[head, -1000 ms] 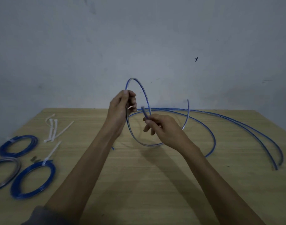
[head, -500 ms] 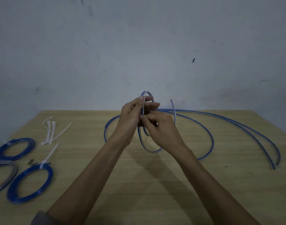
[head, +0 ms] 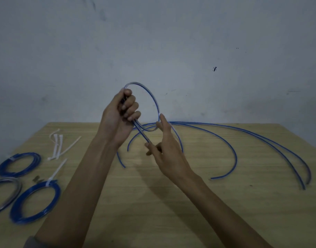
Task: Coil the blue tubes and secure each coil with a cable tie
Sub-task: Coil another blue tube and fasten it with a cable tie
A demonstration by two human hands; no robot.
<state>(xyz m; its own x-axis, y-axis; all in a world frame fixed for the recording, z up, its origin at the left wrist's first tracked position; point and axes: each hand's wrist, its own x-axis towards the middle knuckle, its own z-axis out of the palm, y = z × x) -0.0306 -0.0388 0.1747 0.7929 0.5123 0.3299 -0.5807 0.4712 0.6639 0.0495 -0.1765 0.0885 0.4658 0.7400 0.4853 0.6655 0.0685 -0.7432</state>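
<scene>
My left hand [head: 120, 116] is raised above the table's far edge and grips a blue tube [head: 150, 94] that arcs up and over in a loop. My right hand [head: 163, 149] is just below and to the right, pinching the same tube's lower strand between thumb and curled fingers, its index finger stretched up along the loop. More loose blue tubes [head: 230, 145] lie curved across the right half of the wooden table [head: 171, 203]. White cable ties [head: 57, 145] lie at the left.
Three finished coils lie at the table's left edge: a blue coil [head: 19, 164], another blue coil with a white tie [head: 35, 203] and a grey coil [head: 5, 192]. A grey wall stands behind the table.
The hands have drawn apart: my left hand rose with the loop, which is now larger, and my right hand slid down along the strand.
</scene>
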